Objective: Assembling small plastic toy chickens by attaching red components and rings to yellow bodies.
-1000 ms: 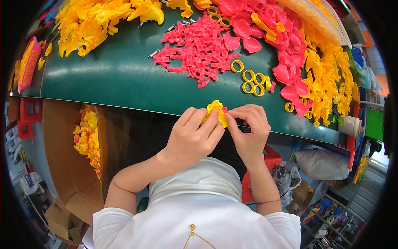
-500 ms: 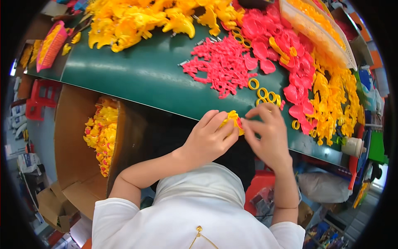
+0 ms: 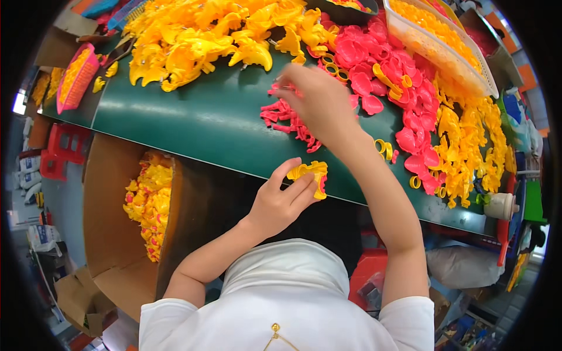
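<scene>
My left hand (image 3: 280,202) is closed on a yellow plastic piece (image 3: 318,171) with a pink part inside it, just at the table's front edge. My right hand (image 3: 321,105) reaches across the table, over the pile of small pink plastic parts (image 3: 301,130). Motion smears its fingertips, and whether they grip a part cannot be made out. The hand and wrist hide much of that pile. Several yellow rings (image 3: 382,148) lie just right of my right forearm.
Yellow shells (image 3: 193,44) heap at the back left of the green table (image 3: 193,126). Pink cup-shaped pieces (image 3: 415,128) and yellow pieces (image 3: 468,146) spread on the right, near a white basket (image 3: 489,85). A pink basket (image 3: 73,88) sits far left; a cardboard box (image 3: 117,234) holds yellow-pink pieces.
My right hand has left the yellow piece and moved forward and left over the small pink parts. My left hand keeps hold of the yellow piece, slightly further left.
</scene>
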Motion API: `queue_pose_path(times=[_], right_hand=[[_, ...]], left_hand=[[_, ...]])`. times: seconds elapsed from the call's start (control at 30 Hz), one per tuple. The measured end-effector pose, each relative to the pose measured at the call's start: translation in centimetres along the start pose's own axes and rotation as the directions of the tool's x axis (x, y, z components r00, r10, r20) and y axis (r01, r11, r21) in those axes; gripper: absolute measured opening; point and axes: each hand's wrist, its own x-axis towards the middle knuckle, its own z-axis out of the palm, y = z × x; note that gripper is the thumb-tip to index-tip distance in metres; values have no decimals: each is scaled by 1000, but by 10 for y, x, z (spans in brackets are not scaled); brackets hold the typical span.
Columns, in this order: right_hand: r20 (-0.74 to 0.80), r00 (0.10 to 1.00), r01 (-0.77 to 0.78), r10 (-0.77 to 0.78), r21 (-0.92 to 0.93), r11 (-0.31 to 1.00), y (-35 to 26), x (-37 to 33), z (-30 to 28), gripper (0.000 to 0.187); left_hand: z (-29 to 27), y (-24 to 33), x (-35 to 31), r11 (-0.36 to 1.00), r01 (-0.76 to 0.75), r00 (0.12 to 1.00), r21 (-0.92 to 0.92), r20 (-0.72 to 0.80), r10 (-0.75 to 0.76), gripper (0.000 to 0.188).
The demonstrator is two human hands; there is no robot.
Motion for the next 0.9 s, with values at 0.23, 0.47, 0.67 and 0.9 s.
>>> queue_pose_path(times=[0.23,0.47,0.67,0.9], right_hand=[[396,635,-708,664,642,295,-6,-143,-62,12],[432,613,-713,661,664,227,-9,-147,-51,15],[499,550,-798,670,551,245,-4,-136,-55,12],[694,481,-874,536,334,351,5,-98,-66,28]], left_hand=[[9,-3,-2,993,-6,999,-118,-40,2,28],[11,-8,-4,981,-39,999,-190,-21,36,32],[14,-10,-4,979,-64,998,-196,-40,57,28],[16,-16,-5,963,-92,995,-253,-62,78,30]])
